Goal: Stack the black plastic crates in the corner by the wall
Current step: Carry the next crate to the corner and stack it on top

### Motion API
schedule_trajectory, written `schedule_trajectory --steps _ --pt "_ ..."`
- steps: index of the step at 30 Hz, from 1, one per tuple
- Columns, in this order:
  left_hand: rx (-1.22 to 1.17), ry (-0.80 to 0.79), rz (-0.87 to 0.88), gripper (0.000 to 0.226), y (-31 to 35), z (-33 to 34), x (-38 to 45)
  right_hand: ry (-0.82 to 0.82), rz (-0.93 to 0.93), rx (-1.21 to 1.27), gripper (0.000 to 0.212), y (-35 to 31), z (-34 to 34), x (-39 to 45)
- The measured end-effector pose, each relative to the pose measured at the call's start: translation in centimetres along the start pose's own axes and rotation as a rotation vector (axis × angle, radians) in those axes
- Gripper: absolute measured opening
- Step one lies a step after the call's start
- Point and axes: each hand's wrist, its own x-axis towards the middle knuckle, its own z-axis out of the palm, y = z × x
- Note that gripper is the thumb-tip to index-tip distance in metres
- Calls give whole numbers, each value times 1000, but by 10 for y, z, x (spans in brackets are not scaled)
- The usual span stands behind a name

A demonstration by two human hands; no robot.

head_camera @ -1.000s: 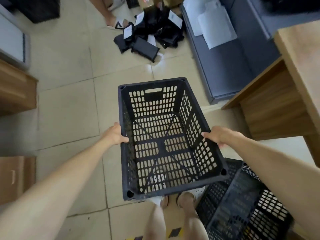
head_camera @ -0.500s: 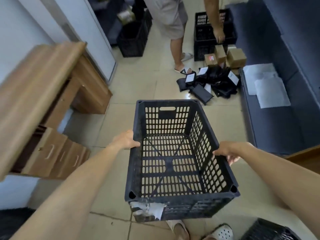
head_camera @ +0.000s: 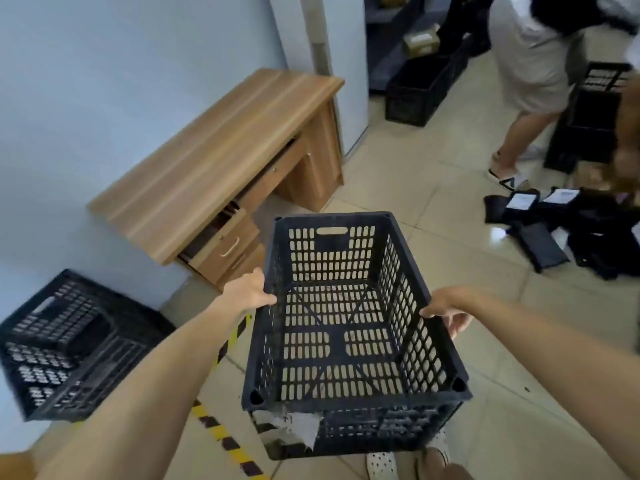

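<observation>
I carry an empty black plastic crate [head_camera: 346, 396] with perforated walls in front of me, level and above the floor. My left hand [head_camera: 247, 291] grips its left rim and my right hand [head_camera: 448, 308] grips its right rim. A torn white label hangs on the crate's near wall. Another black crate [head_camera: 65, 344] stands on the floor at the lower left, against the pale wall [head_camera: 86, 81].
A wooden desk [head_camera: 214, 161] with drawers partly pulled out stands against the wall ahead left. Yellow-black tape [head_camera: 221, 431] runs across the tiled floor. A person [head_camera: 526, 81] stands at the far right among more black crates [head_camera: 419, 88] and a heap of black packets [head_camera: 571, 226].
My view has swung left while both hands keep hold of the crate. The desk has come fully into sight and the crate by the wall has appeared at the lower left.
</observation>
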Motion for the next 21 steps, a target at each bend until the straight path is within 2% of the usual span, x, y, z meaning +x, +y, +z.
schedule_trajectory --steps 3,6,12,16,21 --pt "-79 -7 -89 70 -38 1 -20 29 -63 -84 50 -43 2 10" --pt "-148 8 -251 66 -75 10 -50 38 -169 -138 39 -87 3 11" --pt "-339 99 -579 57 -137 43 -123 15 -445 -405 26 -181 13 4" --pt "-505 145 -680 38 -164 59 -174 181 -667 -749 28 -234 36 -6" --pt "-616 236 -805 32 -200 75 -235 272 -885 -986 30 -310 72 -43"
